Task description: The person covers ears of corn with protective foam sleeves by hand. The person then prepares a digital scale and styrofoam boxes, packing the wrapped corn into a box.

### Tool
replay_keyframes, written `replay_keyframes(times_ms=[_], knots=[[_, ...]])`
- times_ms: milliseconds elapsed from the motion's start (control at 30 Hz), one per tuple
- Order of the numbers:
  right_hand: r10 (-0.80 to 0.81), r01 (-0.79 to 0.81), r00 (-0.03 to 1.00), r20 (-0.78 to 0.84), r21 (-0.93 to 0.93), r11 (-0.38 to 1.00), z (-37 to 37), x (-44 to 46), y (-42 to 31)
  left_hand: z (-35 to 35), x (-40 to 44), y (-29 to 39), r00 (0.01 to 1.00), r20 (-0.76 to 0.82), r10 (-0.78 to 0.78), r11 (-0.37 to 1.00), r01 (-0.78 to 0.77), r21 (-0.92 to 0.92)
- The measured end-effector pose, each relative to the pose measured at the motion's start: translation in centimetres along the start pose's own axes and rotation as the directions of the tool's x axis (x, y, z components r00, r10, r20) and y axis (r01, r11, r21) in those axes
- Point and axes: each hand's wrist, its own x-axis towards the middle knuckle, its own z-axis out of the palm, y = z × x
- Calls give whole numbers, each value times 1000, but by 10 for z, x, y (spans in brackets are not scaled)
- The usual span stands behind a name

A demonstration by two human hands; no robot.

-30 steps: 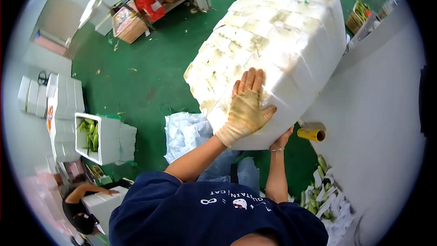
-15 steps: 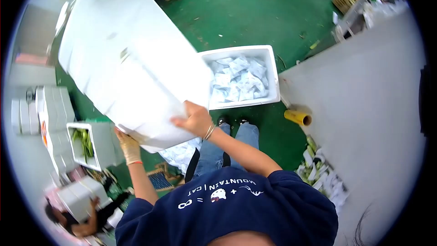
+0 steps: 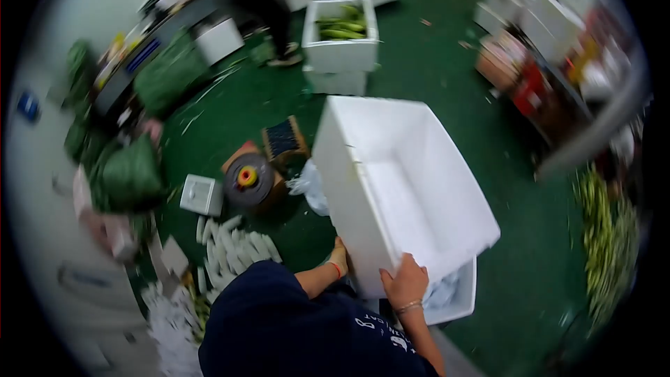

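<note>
An empty white foam box (image 3: 412,188) is held up in front of my body, tilted so that its hollow inside faces me. My right hand (image 3: 406,283) grips its near rim, thumb and fingers closed over the edge. My left hand (image 3: 339,257), with a red band at the wrist, presses against the box's left outer side near the bottom; its fingers are partly hidden. Below the held box, a second white foam box (image 3: 469,300) stands on the floor, largely covered, with pale packets (image 3: 443,292) inside.
Stacked foam boxes (image 3: 340,63) with green vegetables on top stand ahead. A reel (image 3: 248,180), a small foam box (image 3: 202,195) and white pieces (image 3: 237,248) lie to the left. Beyond are green sacks (image 3: 171,77) and a person (image 3: 262,0). Long green vegetables (image 3: 604,237) lie at right.
My view has swung round to another part of the room. The held foam box has turned from showing its outside to showing its inside. Both hands still hold it.
</note>
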Motion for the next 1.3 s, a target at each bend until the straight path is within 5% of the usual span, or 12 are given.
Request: replay_keyframes(times_ms=[367, 433, 633, 767, 867, 933, 967, 1033, 1067, 1100, 1233, 1300], knots=[[-342, 362, 882, 323, -2, 932, 16, 35, -73, -95, -16, -19, 996, 83, 20, 771, 37, -636], [-435, 455, 833, 341, 24, 890, 33, 41, -95, -114, -35, -1, 992, 60, -114, 909, 129, -397], [-746, 732, 624, 233, 161, 662, 69, 87, -198, -170, -87, 87, 953, -165, 252, 744, -300, -597], [-917, 914, 394, 56, 85, 398, 84, 162, -326, -218, -120, 220, 788, -221, 575, 495, -550, -672], [-962, 963, 268, -48, 4, 268, 117, 244, -488, -270, -168, 309, 382, -320, 867, 175, -835, -522], [-960, 986, 10, -278, -154, 55, 145, 311, -660, -300, -206, 329, 356, -448, 820, 266, -930, -253], [-954, 955, 122, -274, -230, 188, 146, 325, -757, -315, -211, 326, 405, -543, 735, 322, -914, -246], [-782, 876, 327, -530, -141, 462, 192, 342, -877, -375, -158, 264, 383, -652, 654, 577, -811, 102], [-948, 953, 282, -149, -68, 294, 227, 362, -935, -396, -148, 226, 481, -699, 529, 721, -690, 71], [-902, 932, 264, -343, 332, 147, 257, 324, -935, -416, -138, 189, 564, -726, 394, 833, -553, 23], [-989, 841, 50, -137, 540, -32, 371, 231, -806, -393, -166, 20, 636, -758, -147, 824, -345, -450], [-985, 788, 101, 140, 593, 165, 454, 244, -707, -401, -141, -112, 556, -831, 2, 971, -199, -130]])
